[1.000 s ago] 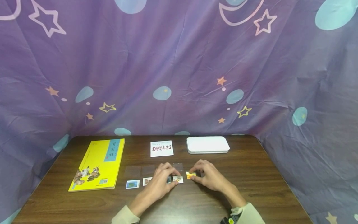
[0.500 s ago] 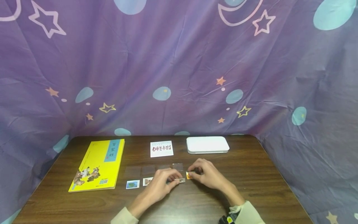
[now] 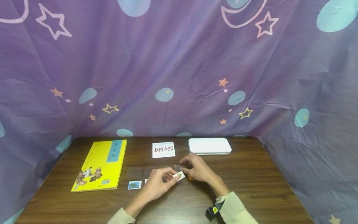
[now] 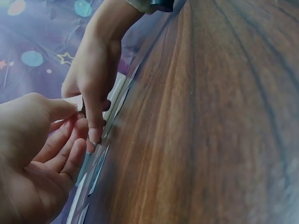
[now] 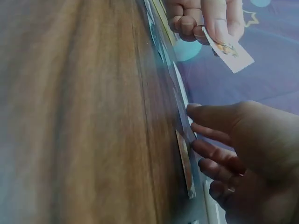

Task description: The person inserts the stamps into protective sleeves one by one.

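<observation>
My left hand [image 3: 160,183] pinches a small white-bordered stamp [image 3: 179,175] between thumb and fingers, held up over the table. In the right wrist view that stamp [image 5: 237,59] shows a toothed edge and an orange-brown picture. My right hand [image 3: 199,169] is low over the table just right of it, thumb and forefinger apart at the edges of a small clear plastic sleeve [image 3: 177,168]. Partly hidden under this hand lies an orange stamp [image 3: 191,178]. A blue-and-green stamp [image 3: 135,185] lies left of my left hand, which covers most of the other stamps in the row.
More clear sleeves [image 3: 134,172] lie flat behind the stamps. A yellow book [image 3: 103,168] occupies the left of the table [image 3: 263,186]. Toward the back are a white card with red writing [image 3: 163,150] and a white flat case [image 3: 209,146]. A patterned purple curtain [image 3: 179,62] hangs behind.
My left hand has picked the stamp up off the table and tilted it. My right hand has moved from the orange stamp leftward and back to the clear sleeve. The head view has shifted slightly.
</observation>
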Available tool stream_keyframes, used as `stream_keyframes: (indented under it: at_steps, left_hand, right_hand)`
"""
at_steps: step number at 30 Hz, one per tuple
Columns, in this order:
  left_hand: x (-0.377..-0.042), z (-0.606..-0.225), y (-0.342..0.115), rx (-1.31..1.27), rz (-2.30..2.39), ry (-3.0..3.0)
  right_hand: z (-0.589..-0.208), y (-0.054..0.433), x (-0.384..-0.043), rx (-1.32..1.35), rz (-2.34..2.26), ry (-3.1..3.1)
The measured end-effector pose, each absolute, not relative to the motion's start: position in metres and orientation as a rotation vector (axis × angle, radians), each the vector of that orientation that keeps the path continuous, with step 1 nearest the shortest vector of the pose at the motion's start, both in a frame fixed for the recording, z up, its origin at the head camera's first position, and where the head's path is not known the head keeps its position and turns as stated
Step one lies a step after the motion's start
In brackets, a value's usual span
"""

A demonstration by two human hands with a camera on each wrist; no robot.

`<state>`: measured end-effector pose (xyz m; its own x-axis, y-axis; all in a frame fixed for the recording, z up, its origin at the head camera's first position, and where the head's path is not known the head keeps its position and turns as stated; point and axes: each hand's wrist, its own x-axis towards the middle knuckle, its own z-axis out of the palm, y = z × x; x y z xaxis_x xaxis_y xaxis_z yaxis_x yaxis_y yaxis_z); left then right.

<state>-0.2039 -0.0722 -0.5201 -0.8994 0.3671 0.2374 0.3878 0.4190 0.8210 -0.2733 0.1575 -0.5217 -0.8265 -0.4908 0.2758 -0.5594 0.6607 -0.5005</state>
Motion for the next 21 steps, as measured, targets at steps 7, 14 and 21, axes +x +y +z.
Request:
stream_keyframes:
  at_steps: [7, 14, 21]
  left_hand:
    - [-0.2042, -0.5198, -0.071, -0.677, -1.586, -2.635]
    - [-0.2055, -0.5201, -0.0711, -0.646, -1.682, -2.601]
    - [-0.2062, -0.5198, -0.0716, -0.617, -1.705, -2.592]
  right_hand:
    - [-0.5176, 0.1514, -0.2787, 0.801, 0.86, -2.853]
    - [-0.5155, 0.1505, -0.2802, 0.764, 0.875, -2.903]
    - [-0.5132, 0.1485, -0.2791, 0.659, 0.961, -2.945]
